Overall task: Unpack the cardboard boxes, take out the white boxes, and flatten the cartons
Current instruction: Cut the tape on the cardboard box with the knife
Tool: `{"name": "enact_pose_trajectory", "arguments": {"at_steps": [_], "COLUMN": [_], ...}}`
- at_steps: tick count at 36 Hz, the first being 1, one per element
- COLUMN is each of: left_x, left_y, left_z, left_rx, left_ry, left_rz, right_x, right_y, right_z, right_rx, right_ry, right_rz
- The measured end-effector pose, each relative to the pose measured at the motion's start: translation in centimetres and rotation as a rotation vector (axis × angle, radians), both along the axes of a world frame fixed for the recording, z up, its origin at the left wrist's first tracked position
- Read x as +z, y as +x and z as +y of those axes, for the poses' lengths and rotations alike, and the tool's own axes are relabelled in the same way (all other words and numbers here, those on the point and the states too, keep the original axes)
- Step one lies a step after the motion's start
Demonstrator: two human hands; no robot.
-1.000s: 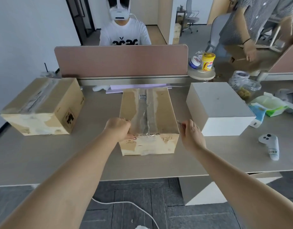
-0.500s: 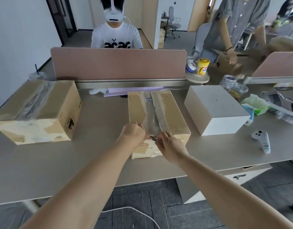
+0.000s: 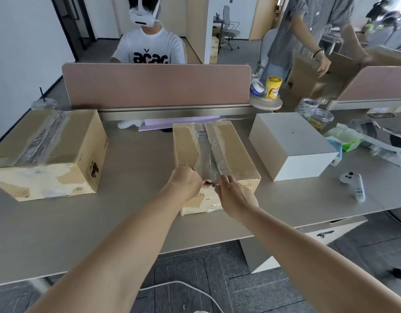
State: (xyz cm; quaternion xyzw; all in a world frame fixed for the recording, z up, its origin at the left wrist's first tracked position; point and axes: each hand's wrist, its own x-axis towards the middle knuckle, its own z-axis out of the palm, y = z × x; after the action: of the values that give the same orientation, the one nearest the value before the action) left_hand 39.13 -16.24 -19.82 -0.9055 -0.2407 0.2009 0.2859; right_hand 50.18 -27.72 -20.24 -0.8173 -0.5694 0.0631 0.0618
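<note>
- At the near top edge of the middle carton [image 3: 228, 154], which sits centre on the desk [image 3: 131, 222], both hands meet over the end of the clear tape [image 3: 214, 152]. The tape runs along the lid seam from 12 to 6 o'clock.
- The left hand [image 3: 186, 181] has its fingers curled, with the tips bunched on the tape's end. The right hand [image 3: 234, 195] pinches with thumb and forefinger just beside it, at its 3 o'clock.
- Something small and dark shows between the fingertips. It is probably the lifted tape end, though a small blade cannot be ruled out from this view.
- To do this step well, take a full-width hold on the tape end before pulling. Then draw it low toward 12 o'clock along the seam, so it lifts as one strip and does not shred.
- One hand should press the lid down beside the seam while the other pulls; otherwise the carton will likely slide or tip.
- The white box [image 3: 289, 143], already out, stands at the carton's 2 o'clock, so keep the elbow swing away from it.
- A second carton [image 3: 48, 152] at 9 o'clock is taped shut and needs the same treatment.
</note>
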Motion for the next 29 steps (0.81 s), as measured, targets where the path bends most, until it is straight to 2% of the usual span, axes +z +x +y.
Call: {"name": "enact_pose_trajectory", "arguments": {"at_steps": [4,14,17,25,29], "left_x": [-0.6,-0.8,-0.5,0.5,1.1], "left_y": [0.0,0.3,0.3,0.2,0.4], "left_z": [0.0,-0.1,-0.3,-0.7,-0.7], "left_rx": [0.019,0.049,0.024,-0.028,-0.072], "left_ry": [0.031,0.009,0.013,0.017,-0.015], "left_rz": [0.002,-0.076,-0.060,-0.003,0.022], "right_x": [0.1,0.1,0.0,0.6,0.9], "right_y": [1.5,1.6,1.4,4.0,4.1], "right_z": [-0.5,-1.2,-1.2,-2.3,-2.6], "right_rx": [-0.101,-0.052,-0.032,-0.165,-0.098], "right_ry": [-0.018,0.011,0.007,0.012,0.024], "right_rz": [0.007,0.017,-0.001,-0.020,-0.029]}}
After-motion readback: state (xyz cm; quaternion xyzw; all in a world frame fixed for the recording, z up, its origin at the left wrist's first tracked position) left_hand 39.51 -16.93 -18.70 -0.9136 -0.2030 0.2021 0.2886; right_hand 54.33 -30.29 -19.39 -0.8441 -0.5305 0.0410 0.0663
